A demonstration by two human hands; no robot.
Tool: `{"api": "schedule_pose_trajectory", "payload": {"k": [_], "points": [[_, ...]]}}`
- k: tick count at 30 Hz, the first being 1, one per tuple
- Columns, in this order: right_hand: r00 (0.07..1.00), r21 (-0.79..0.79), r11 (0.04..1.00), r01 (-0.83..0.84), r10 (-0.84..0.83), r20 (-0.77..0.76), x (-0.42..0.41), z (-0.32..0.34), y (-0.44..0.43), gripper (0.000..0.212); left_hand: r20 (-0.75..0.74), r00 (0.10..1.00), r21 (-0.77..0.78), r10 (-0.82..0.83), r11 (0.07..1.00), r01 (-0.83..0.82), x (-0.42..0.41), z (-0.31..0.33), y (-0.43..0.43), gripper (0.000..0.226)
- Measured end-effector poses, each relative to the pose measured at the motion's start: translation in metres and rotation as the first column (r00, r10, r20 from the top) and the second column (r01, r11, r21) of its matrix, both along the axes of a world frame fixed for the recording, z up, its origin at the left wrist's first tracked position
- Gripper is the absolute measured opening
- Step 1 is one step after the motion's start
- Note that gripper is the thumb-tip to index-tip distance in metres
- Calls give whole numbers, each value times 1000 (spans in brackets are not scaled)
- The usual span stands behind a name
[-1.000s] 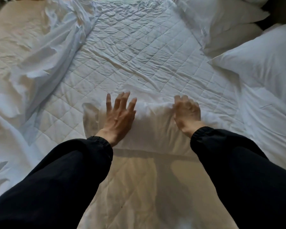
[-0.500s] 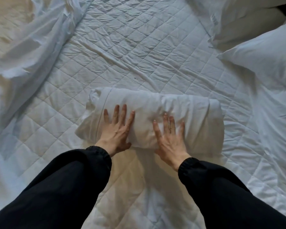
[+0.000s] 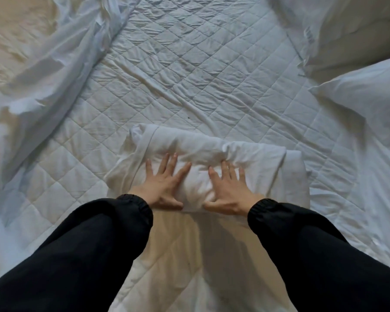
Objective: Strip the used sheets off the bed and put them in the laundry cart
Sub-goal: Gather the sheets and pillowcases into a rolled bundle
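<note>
A white sheet rolled into a thick bundle (image 3: 245, 152) lies across the quilted mattress pad (image 3: 189, 70) in the middle of the bed. My left hand (image 3: 162, 185) presses flat on the near left part of the roll, fingers spread and straight. My right hand (image 3: 231, 188) presses flat on the roll just to the right of it, fingers straight too. Both arms wear black sleeves. A second loose white sheet (image 3: 52, 70) lies crumpled along the left side of the bed.
Two white pillows lie at the right: one at the far corner (image 3: 347, 25), another (image 3: 365, 102) nearer. More white bedding (image 3: 374, 199) covers the right edge. No laundry cart is in view.
The rolled sheet has grown thicker and rolled away from me. My right hand went from curled on the roll's right part to flat beside my left hand.
</note>
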State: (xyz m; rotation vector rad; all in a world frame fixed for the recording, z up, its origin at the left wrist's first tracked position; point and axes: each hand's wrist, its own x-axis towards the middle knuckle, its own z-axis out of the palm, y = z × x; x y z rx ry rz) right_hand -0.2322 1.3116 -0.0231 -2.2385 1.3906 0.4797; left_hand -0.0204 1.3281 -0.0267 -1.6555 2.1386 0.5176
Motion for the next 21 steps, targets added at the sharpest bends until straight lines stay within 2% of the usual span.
{"api": "schedule_pose_trajectory", "payload": {"k": [1,3,9,13,17,21], "points": [[997,29,999,41,-42,60,-1,1,-3,93,-17,1000,-10,-5,1000,5,2,1,-5,101],[990,-34,995,93,-89,113,-3,1,-12,82,-31,999,-126,-11,992,7,6,3,-14,89],[981,-216,958,186,-194,-15,-3,-23,-40,79,-7,995,-374,96,923,-92,-3,-26,-50,84],[979,-278,943,184,-200,-30,-1,-41,-45,77,-56,984,-401,168,899,-176,-10,-45,-55,86],[979,-383,907,174,-200,-31,3,-67,-43,76,-91,989,-400,113,906,-140,-5,-70,-53,81],[976,-414,894,172,-211,-50,8,-87,-48,76,-85,987,-384,136,910,-158,-4,-88,-61,78]]}}
